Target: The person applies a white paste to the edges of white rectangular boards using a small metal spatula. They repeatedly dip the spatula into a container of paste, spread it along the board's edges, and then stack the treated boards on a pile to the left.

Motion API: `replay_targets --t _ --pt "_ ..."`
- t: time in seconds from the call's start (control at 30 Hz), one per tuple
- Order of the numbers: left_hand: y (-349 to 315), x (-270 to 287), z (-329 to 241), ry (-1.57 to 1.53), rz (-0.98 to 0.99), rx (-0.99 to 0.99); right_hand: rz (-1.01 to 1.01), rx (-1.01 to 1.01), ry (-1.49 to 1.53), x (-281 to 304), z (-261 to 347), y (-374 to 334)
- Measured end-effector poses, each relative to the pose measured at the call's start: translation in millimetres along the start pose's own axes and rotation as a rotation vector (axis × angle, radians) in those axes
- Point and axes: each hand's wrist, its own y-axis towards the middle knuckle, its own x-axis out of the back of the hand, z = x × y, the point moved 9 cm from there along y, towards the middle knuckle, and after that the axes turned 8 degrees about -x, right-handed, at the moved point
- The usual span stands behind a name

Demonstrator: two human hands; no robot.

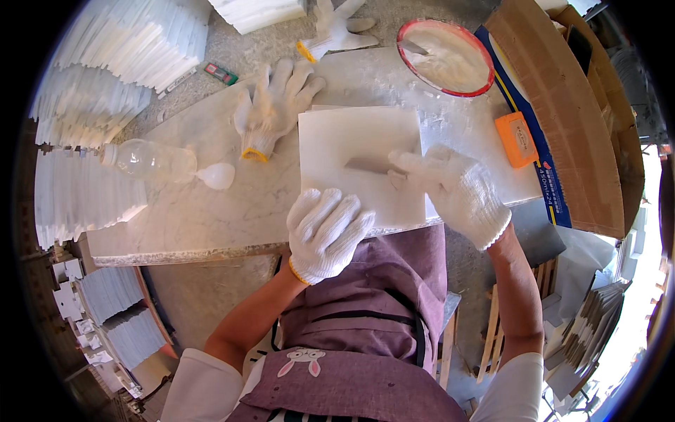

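A white square tile [358, 151] lies on the marble-like slab in front of me, with edges of more white pieces showing beneath it. My left hand [329, 235], in a white knit glove, rests at the tile's near left edge, its fingers curled over that edge. My right hand [457, 186], gloved too, is over the tile's right side with the fingers bent in as if pinching. From its fingertips a grey wedge shape [369, 166] runs left across the tile; I cannot tell whether it is a thin blade or a shadow.
A red-rimmed bowl of white paste [450, 60] holds a grey scraper. Beside it are an orange packet [516, 140] and a cardboard box [555, 105]. Two spare gloves [274, 105] and a clear plastic bottle [155, 161] lie to the left, near stacks of white slabs [133, 42].
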Motion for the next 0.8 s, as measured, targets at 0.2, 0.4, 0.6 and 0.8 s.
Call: replay_targets --t 0.2,0.4,0.6,0.8 --pt "4.6 5.9 -3.6 0.04 -0.065 -0.042 -0.01 0.0 -0.13 -3.9 3.7 -6.0" --pt "0.3 -1.3 -0.4 -0.005 -0.019 -0.011 -0.036 0.016 -0.069 0.4 1.3 -0.6" --pt "7.4 6.6 -3.5 0.029 -0.068 -0.058 -0.07 0.017 -0.096 -0.3 6.1 -2.3" --pt "1.8 3.6 -3.2 0.025 -0.075 -0.042 -0.073 0.023 -0.073 3.8 8.0 -0.9"
